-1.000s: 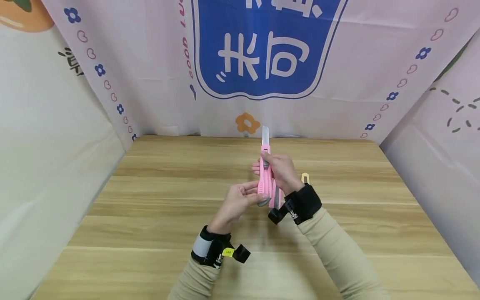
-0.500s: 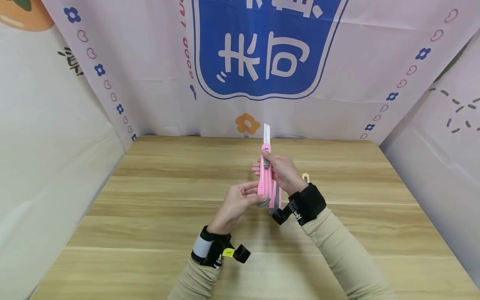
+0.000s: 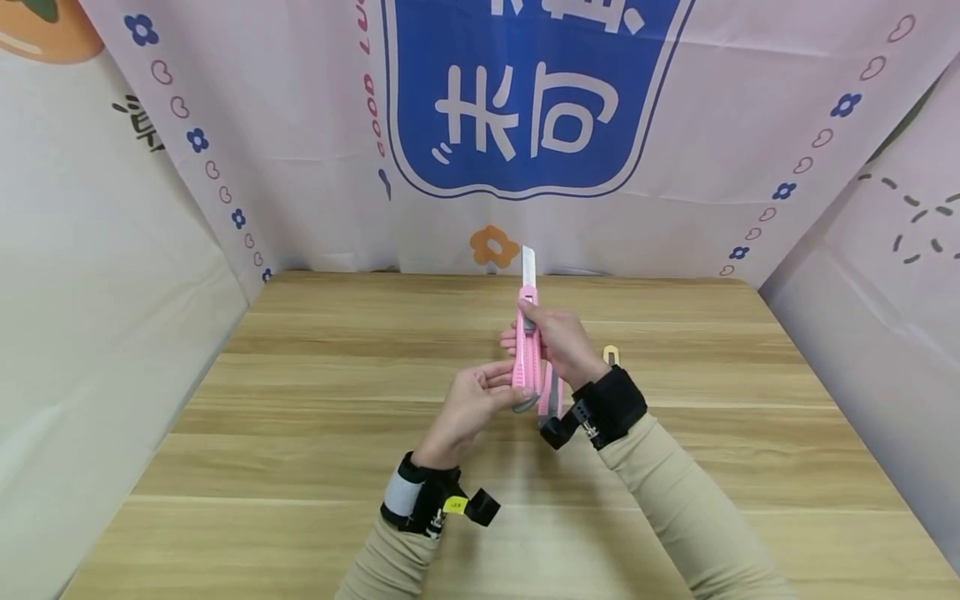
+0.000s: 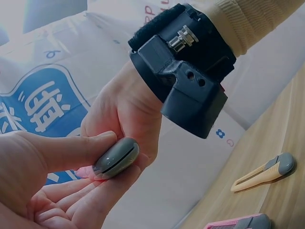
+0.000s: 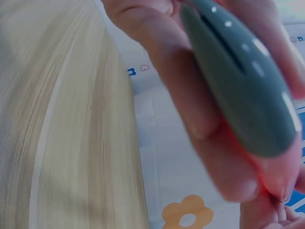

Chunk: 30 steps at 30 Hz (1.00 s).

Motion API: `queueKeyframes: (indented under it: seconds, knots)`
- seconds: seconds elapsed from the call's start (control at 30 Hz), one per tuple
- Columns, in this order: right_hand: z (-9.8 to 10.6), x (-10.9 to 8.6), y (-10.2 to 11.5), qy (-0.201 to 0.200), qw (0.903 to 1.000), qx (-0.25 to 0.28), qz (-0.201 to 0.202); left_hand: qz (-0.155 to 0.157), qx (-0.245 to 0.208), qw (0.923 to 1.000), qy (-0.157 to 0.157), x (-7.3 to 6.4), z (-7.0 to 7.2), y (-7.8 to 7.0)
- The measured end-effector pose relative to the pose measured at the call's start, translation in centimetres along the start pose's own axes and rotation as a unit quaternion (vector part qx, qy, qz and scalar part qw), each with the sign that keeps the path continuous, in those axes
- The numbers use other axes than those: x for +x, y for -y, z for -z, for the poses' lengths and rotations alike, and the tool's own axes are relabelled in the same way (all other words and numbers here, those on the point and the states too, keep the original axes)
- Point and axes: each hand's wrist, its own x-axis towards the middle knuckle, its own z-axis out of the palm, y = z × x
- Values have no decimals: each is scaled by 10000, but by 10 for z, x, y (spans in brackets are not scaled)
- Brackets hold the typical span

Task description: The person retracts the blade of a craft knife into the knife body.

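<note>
A pink utility knife (image 3: pixel 527 354) with a grey slider and grey end cap is held up over the table in the head view, its silver blade (image 3: pixel 528 267) out and pointing away. My right hand (image 3: pixel 562 340) grips its upper body, the thumb lying by the slider. With thumb and fingers, my left hand (image 3: pixel 472 408) pinches the lower end. In the left wrist view the grey end cap (image 4: pixel 116 157) faces the camera between thumb and fingers. A second pink utility knife (image 3: pixel 552 392) with a grey strip lies on the table, partly behind the right hand and wrist camera.
A yellow utility knife (image 4: pixel 264 172) with a grey end lies on the wooden table (image 3: pixel 300 433); in the head view the right wrist mostly hides it. A printed cloth (image 3: pixel 322 217) hangs along the table's back edge.
The knife and both hands have shifted very slightly to the left. Its blade has tilted a little and looks brighter than one second ago. Both grips stay the same.
</note>
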Motion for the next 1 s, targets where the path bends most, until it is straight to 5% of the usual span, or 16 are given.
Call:
queueKeyframes:
  seconds: [1.0]
  knots:
    - [-3, -5, -1, 83, 9993, 1, 369, -13, -88, 9999, -55, -2, 1, -2]
